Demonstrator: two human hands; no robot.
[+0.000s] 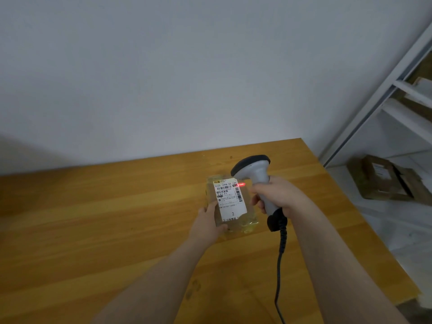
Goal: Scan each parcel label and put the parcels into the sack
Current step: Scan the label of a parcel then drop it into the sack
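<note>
Head view: left hand (208, 221) grips the clear bagged parcel (231, 204) by its left edge over the wooden table (93, 218). Right hand (279, 195), fingers wrapped round the handle, holds a corded barcode scanner (254, 175) whose red beam (242, 184) strikes the white label (230, 199).

My left hand (208, 222) grips the yellowish, clear-wrapped parcel (251, 222) over the far right part of the wooden table (93, 218), white label (230, 199) facing up. My right hand (280, 195) holds the grey-and-black corded barcode scanner (253, 170) just beside it, its red beam (242, 184) on the label's upper right edge.
</note>
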